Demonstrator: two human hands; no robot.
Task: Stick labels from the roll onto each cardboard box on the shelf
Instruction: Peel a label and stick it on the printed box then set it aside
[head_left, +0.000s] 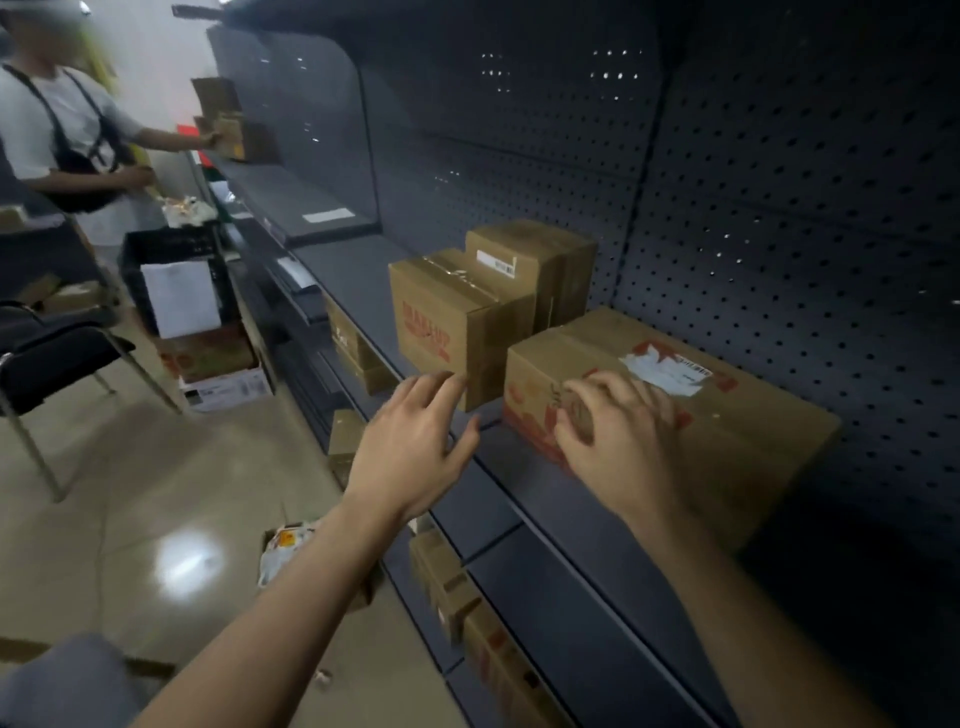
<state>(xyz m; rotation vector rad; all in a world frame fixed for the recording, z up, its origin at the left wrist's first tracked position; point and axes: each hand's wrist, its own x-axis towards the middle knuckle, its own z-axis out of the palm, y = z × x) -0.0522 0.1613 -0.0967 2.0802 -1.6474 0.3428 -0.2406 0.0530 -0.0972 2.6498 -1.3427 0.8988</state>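
Three cardboard boxes stand on the dark metal shelf. The large box at the right has red print and a torn white label on top. A smaller box with red lettering stands left of it, and a third box with a white barcode label is behind. My right hand rests on the large box's front top edge, fingers curled round a small brown round thing, seemingly the label roll. My left hand is spread, fingertips at the smaller box's lower front corner.
A perforated back panel closes the shelf behind. Lower shelves hold more boxes. On the tiled floor lie a packet and stacked cartons. A black chair and another person are at the left.
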